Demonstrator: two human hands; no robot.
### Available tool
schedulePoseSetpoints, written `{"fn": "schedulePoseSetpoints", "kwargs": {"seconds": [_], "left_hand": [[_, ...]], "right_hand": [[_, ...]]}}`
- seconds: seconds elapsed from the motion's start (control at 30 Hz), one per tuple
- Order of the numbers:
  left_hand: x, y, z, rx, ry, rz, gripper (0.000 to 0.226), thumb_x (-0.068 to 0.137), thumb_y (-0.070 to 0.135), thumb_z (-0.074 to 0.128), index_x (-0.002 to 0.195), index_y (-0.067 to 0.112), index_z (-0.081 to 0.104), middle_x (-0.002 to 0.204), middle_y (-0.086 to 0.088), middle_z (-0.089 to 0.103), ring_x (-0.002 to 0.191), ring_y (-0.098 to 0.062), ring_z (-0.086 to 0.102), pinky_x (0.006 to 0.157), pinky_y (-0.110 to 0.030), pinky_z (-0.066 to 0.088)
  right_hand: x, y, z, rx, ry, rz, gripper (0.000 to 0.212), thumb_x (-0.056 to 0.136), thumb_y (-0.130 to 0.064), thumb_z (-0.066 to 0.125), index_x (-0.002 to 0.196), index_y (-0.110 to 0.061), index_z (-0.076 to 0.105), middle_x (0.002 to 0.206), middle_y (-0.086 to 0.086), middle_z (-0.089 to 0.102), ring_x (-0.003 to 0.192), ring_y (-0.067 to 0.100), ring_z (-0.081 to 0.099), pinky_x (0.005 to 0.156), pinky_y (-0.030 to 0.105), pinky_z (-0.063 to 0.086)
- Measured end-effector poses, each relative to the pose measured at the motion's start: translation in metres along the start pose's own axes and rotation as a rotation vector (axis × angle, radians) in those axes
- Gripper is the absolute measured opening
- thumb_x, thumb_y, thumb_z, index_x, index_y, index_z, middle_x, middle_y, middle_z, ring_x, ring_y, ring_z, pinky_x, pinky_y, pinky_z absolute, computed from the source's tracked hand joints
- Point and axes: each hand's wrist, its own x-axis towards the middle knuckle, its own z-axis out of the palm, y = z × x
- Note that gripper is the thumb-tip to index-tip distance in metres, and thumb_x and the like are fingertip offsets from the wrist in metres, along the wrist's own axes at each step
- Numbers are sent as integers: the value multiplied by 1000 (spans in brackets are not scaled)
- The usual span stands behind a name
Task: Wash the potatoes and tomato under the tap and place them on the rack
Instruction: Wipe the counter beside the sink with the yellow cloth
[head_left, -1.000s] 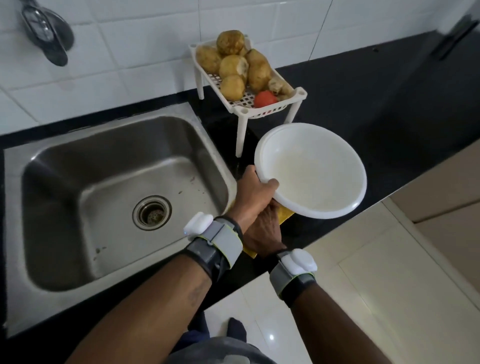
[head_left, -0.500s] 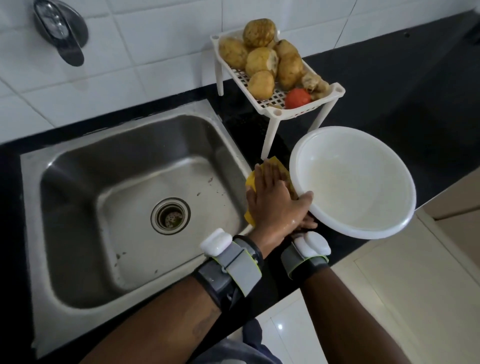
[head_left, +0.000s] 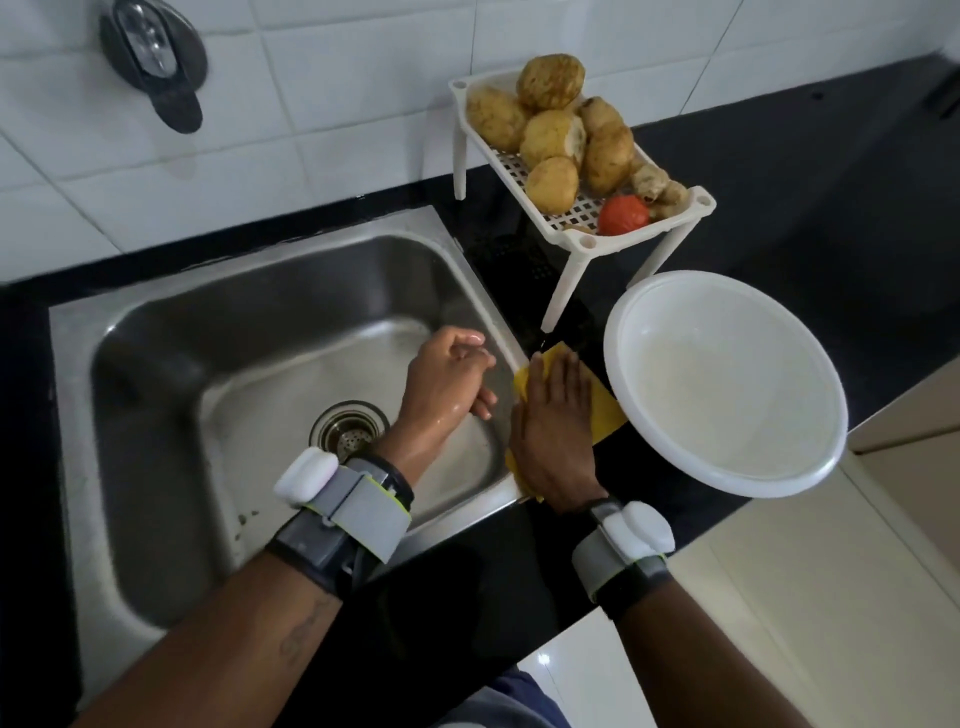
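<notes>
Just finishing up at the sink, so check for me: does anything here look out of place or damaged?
The white bowl seems to jut past the front edge of the counter, so it could tip. One potato on the rack has a pale, broken-looking patch. Nothing else stands out.

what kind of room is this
Most likely a home kitchen: a steel sink set in a black counter, a wall tap on white tiles, and a rack of potatoes.
</notes>
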Motion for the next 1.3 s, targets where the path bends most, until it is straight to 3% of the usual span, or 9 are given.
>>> {"fn": "schedulePoseSetpoints", "kwargs": {"seconds": [0.17,0.33,0.53,0.7,0.8,1.03,1.13,1.2,1.3], "left_hand": [[5,-9,-17,-11,14,1,13,89,5,58,95,17,59,93,-8,66,50,-21,60,48,-32,50],[14,-13,-22,-32,14,12,12,91,7,58,99,14,60,91,-7,67,54,-22,62,50,-32,50],[42,-1,-30,-44,59,51,15,91,7,56,103,14,61,95,-8,68,57,-20,62,55,-34,53],[69,28,-31,-26,47,130,17,95,7,52,110,12,59,97,-6,67,61,-19,62,51,-30,52],[83,36,-29,-20,56,152,17,95,7,52,110,11,59,98,-8,68,60,-19,63,53,-32,53],[108,37,-23,-10,38,154,17,94,5,52,107,13,60,95,-9,68,62,-20,63,59,-36,55],[115,34,-23,0,42,148,17,94,6,54,106,16,61,92,-8,70,64,-21,65,61,-37,56],[124,33,-24,-7,51,157,17,93,7,55,104,17,62,90,-5,70,65,-19,66,59,-34,57],[138,32,-29,-10,67,158,17,94,7,55,103,19,62,91,-3,70,64,-17,66,59,-33,57]], "right_hand": [[0,-13,-7,57,-57,-143,55,103,-16,31,153,-3,16,161,20,8,150,31,0,121,36,-7],[39,-33,-2,103,-83,-228,60,97,-20,28,152,2,17,160,21,13,150,31,4,123,39,0],[86,-64,13,125,70,58,72,90,-31,9,145,12,26,152,36,22,145,47,18,120,52,12],[115,-73,23,111,46,231,60,100,-26,21,146,13,23,151,40,16,144,51,10,120,55,6],[126,-77,20,65,78,281,69,92,-29,12,142,15,31,148,42,23,142,53,18,118,56,10],[173,-75,13,80,142,418,55,79,-25,38,110,12,65,110,35,64,105,48,62,96,52,48],[179,-75,-4,172,179,440,43,75,-23,65,99,13,67,92,33,67,86,46,67,83,51,55],[188,-73,-4,165,257,433,51,52,-19,91,81,15,67,76,32,66,70,47,67,65,51,57],[193,-74,-23,157,363,490,51,48,-18,95,73,15,66,71,32,66,66,46,65,63,47,56]]}}
